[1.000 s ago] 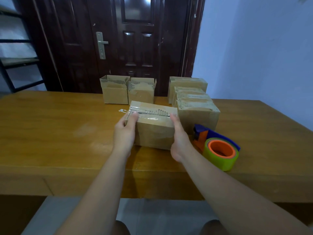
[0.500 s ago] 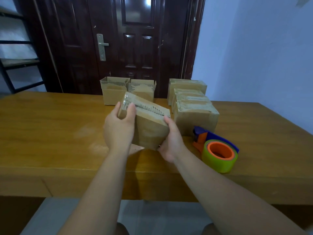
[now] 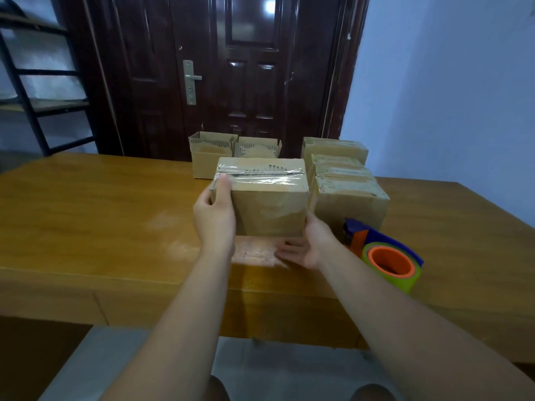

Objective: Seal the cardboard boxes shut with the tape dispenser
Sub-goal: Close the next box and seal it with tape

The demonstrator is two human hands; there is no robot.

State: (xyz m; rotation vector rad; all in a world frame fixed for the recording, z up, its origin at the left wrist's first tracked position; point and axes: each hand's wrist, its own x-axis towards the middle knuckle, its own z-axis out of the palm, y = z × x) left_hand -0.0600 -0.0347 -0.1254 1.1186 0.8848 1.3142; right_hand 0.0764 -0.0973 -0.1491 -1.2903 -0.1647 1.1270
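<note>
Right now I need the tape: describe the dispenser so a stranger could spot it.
On the wooden table, just right of the right hand, lies the dispenser. Its blue frame, green roll and orange core stand out among brown boxes.

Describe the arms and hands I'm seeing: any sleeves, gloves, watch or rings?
Both are bare. The left forearm and right forearm show no sleeve up to the frame's lower edge. The left hand and right hand wear no gloves; no watch, bracelet or ring shows. The right hand's fingers are motion-blurred, so a thin ring there could be missed.
</note>
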